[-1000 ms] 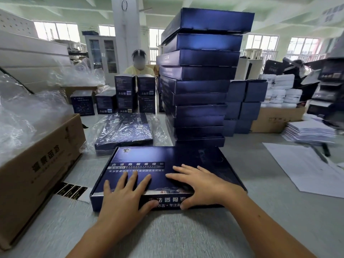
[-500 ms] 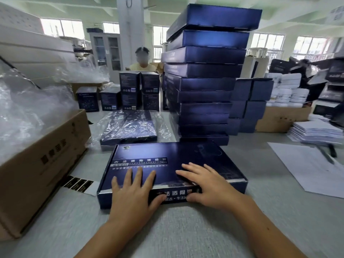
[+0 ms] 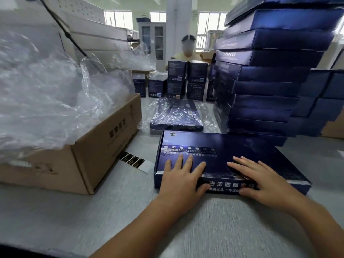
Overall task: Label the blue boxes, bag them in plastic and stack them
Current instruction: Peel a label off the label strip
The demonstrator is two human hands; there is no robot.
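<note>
The step in hand looks like settling one box before it is labelled. The grey counter (image 3: 223, 220) gives a flat bed, so press evenly downward rather than forward, or the box may slide towards the tall stack of dark blue flat boxes (image 3: 270, 75) on the far right. The brown cardboard carton (image 3: 96, 157) on the left brims with crumpled clear plastic bags (image 3: 46, 94). They are within easy reach for bagging, as on the plastic-wrapped blue box (image 3: 176, 116) lying just beyond.

The flat, dark blue cardboard box (image 3: 242, 151) lies lid up at the near middle of the counter, turned slightly askew. It has pale printed lettering on the left of the lid and along the near side wall, and it wears no plastic.

A strip of black-and-gold labels on white backing (image 3: 133, 161) lies between carton and box. One hand should keep the lid steady while the other fetches a label.

The left hand (image 3: 183, 181) and right hand (image 3: 264, 181) lie spread flat on the near part of the lid, fingers straight, thumbs against the near wall.
</note>
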